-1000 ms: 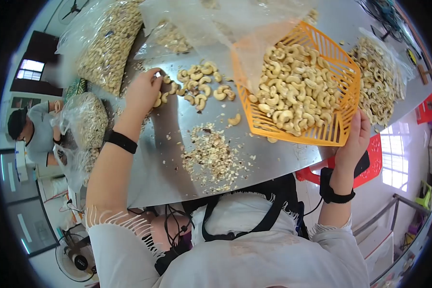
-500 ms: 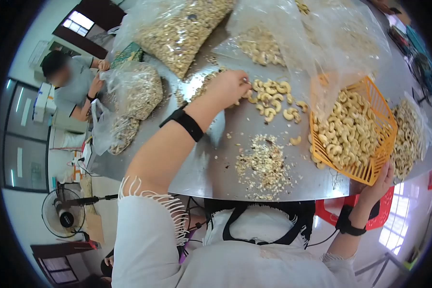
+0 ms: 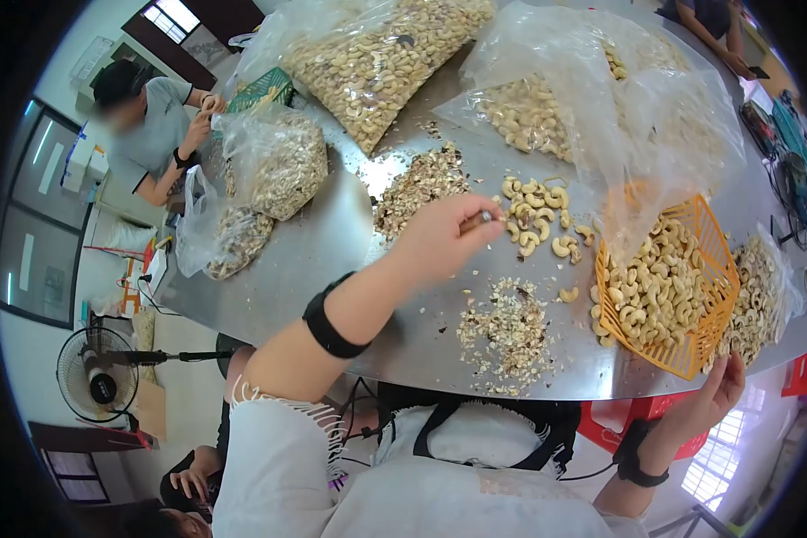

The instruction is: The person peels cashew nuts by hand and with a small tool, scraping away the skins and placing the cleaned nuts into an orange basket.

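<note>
My left hand is closed above the middle of the table, finger and thumb pinching a small silver-tipped tool that is mostly hidden. Just beyond its fingertips lies a loose group of cashews. Brown skin flakes are heaped behind this hand, and pale crumbs spread out nearer my body. At the table's front right edge my right hand has its fingers apart, with nothing visible in them. It is just below the corner of an orange plastic basket full of cashews.
Large clear bags of cashew pieces and more nuts cover the back of the metal table. Filled bags stand at left, near a seated co-worker. A bag lies right of the basket; a fan stands lower left.
My left hand has moved right and toward me, off the flake heap to beside the loose cashews. My right hand has come off the basket's corner. The camera view has shifted.
</note>
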A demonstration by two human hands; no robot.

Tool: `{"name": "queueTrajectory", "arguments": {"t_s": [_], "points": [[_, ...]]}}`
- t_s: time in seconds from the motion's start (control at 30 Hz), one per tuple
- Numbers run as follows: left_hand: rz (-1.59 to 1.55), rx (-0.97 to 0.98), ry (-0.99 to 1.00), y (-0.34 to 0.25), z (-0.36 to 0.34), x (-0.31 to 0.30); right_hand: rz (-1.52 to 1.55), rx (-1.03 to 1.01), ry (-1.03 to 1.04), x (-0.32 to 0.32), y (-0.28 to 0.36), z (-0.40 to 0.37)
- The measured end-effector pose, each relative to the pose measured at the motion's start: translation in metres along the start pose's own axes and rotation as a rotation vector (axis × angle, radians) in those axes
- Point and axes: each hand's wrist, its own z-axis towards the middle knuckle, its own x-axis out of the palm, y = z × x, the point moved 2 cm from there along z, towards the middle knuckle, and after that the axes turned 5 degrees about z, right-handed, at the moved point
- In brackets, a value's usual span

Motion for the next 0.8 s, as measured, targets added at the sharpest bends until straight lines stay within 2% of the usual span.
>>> {"name": "queueTrajectory", "arguments": {"t_s": [0.07, 0.13, 0.23, 0.27, 0.3, 0.33, 0.4, 0.47, 0.5, 0.57, 0.8], "points": [[-0.116, -0.045, 0.063, -0.006, -0.016, 0.002, -0.062, -0.037, -0.087, 0.006, 0.019, -0.011], [-0.174, -0.061, 0.073, -0.011, -0.029, 0.007, -0.032, -0.016, -0.08, 0.013, 0.031, -0.022], [-0.296, -0.074, 0.095, -0.014, -0.048, 0.016, 0.137, 0.075, 0.239, 0.019, 0.036, -0.045], [-0.282, 0.02, 0.084, -0.015, -0.054, 0.02, 0.148, 0.081, 0.278, 0.025, 0.038, -0.056], [-0.266, 0.112, 0.073, -0.016, -0.06, 0.024, 0.156, 0.139, 0.425, 0.032, 0.038, -0.069], [-0.269, 0.083, 0.041, -0.016, -0.066, 0.028, 0.162, 0.197, 0.573, 0.038, 0.04, -0.081], [-0.24, 0.224, 0.019, -0.019, -0.078, 0.037, 0.299, 0.339, 0.863, 0.052, 0.044, -0.101], [-0.233, 0.225, 0.012, -0.023, -0.09, 0.042, 0.42, 0.439, 1.027, 0.061, 0.034, -0.115], [-0.219, 0.262, 0.033, -0.024, -0.095, 0.045, 0.415, 0.449, 1.059, 0.063, 0.034, -0.121], [-0.219, 0.272, -0.027, -0.023, -0.106, 0.051, 0.559, 0.621, 1.088, 0.064, 0.034, -0.131], [-0.204, 0.325, -0.147, -0.02, -0.133, 0.059, 0.566, 0.802, 1.098, 0.061, 0.045, -0.147]]}}
